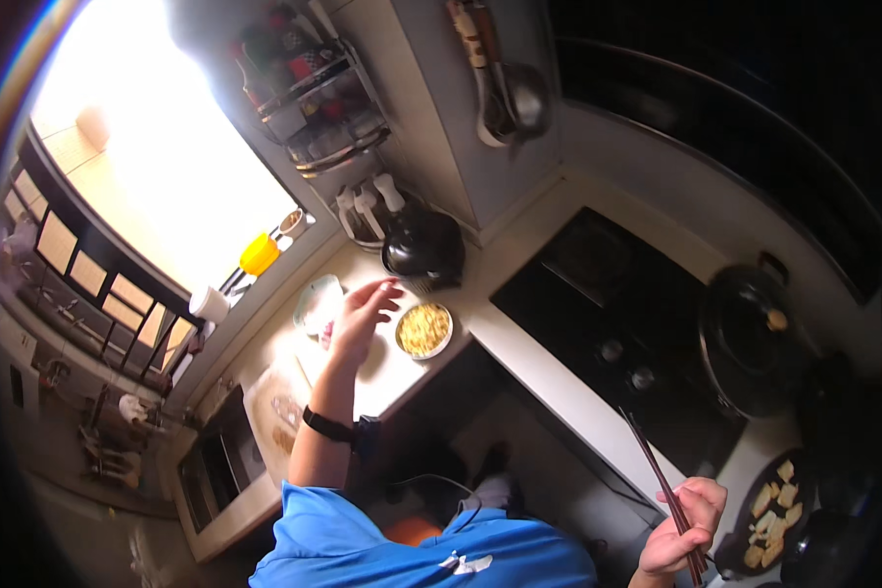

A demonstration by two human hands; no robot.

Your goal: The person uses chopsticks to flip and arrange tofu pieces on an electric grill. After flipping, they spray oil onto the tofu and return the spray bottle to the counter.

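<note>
My left hand (367, 312) reaches over the counter with its fingers apart and nothing visible in them. Beside its fingertips stands a round bowl (425, 331) full of yellow, shredded-looking food. On its other side lies a pale dish (317, 303), partly hidden by the hand, with something pinkish by its edge. At the lower right, my right hand (687, 525) grips a pair of dark chopsticks (654, 463), tips pointing up and away from me. Close to that hand sits a dark plate (741, 540) of pale golden fried pieces (775, 514).
A black cooktop (603, 316) fills the middle right, with a black pan (742, 345) on it. Behind the yellow food is a glossy black appliance (426, 246). A cutting board (268, 411) rests near the sink (220, 459). Ladles (525, 103) hang on the wall.
</note>
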